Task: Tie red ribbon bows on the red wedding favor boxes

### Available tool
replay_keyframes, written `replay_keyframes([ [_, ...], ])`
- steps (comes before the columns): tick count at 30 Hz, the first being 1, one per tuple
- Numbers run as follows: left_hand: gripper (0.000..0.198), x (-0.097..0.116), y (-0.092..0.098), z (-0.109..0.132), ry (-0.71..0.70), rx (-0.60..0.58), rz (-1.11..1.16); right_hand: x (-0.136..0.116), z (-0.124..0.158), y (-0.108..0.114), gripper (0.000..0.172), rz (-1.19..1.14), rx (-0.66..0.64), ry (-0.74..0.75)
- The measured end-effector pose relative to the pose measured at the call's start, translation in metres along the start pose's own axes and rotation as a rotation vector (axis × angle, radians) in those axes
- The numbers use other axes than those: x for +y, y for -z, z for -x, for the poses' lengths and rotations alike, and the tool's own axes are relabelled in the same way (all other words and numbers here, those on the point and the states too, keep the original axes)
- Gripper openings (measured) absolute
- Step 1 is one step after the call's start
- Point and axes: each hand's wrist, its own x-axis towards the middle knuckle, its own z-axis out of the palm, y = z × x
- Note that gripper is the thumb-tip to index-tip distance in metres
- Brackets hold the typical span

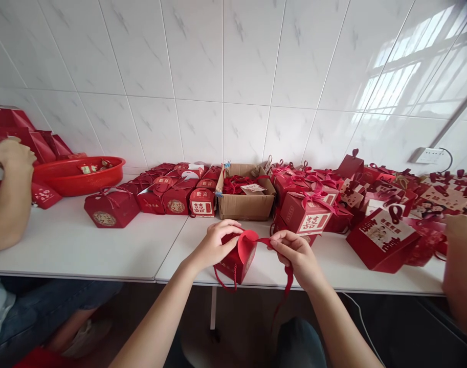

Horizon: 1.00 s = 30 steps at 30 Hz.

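Observation:
A small red gift box (239,266) stands near the table's front edge, a rounded flap (247,246) raised on its top and a red cord handle (234,278) hanging down its near side. My left hand (217,244) lies over the box's top left, fingers curved and gripping it. Between thumb and fingers of my right hand (294,254), just right of the box, a red ribbon (288,278) is pinched. One stretch of it runs to the flap; the loose end dangles below the table edge. Where the ribbon meets the box is partly hidden by the flap.
Behind the box sits a cardboard carton (245,206) of red ribbons. Red gift boxes (178,201) are lined up to its left, and ribboned boxes (308,217) crowd the right. A red basin (83,179) stands far left. Co-workers' arms (10,199) show at both sides.

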Motion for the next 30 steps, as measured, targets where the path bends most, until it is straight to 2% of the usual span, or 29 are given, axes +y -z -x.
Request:
replay_keyframes([
  [12,0.012,0.0,-0.003,0.001,-0.039,0.038,-0.003,0.005,0.0,0.001,0.029,0.082,0.001,-0.033],
  [19,0.017,0.001,-0.002,0.0,-0.02,0.026,0.002,0.002,0.0,-0.006,0.03,0.142,0.038,0.021],
  [30,0.019,0.001,0.0,0.0,-0.056,0.026,-0.01,0.014,-0.004,-0.008,0.025,0.195,0.059,0.046],
])
